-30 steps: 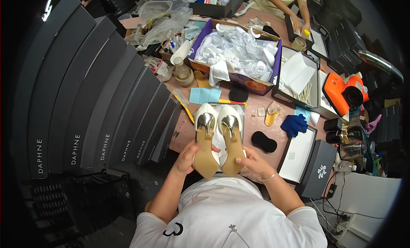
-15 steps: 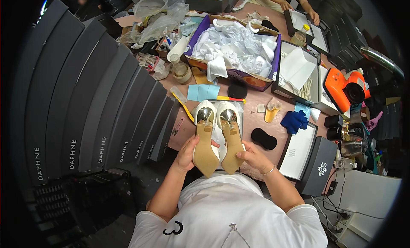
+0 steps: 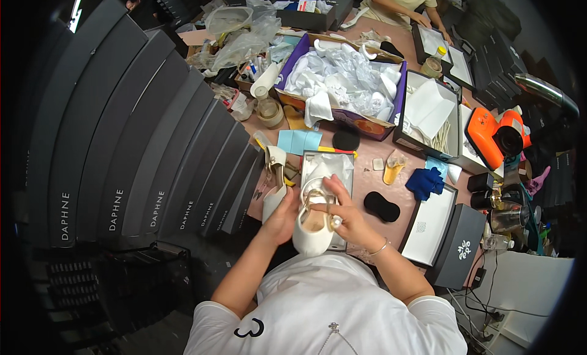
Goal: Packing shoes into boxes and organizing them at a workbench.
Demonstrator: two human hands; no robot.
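Note:
A pair of white heeled shoes is in my hands, turned with the openings toward me. My left hand (image 3: 282,218) is closed round the left shoe (image 3: 273,202), which stands tilted on its side. My right hand (image 3: 350,220) grips the right shoe (image 3: 312,242) by its side and strap, thumb and fingers at the opening. A small pearl-like ornament shows beside the right hand's fingers. Under the shoes lies an open shoebox (image 3: 342,165) with white tissue paper in it. Parts of the left shoe and my left fingers are hidden.
A purple-edged carton (image 3: 397,101) full of white paper stands beyond. Right of it are a tray of white sticks (image 3: 437,135), a blue cloth (image 3: 425,183) and a black oval pad (image 3: 381,206). Dark shoeboxes (image 3: 116,153) tower at left; a person (image 3: 400,3) works at the far side.
The shoes were held soles up, side by side; now they are turned over and apart, the left one further left. My right hand has moved up onto its shoe's opening.

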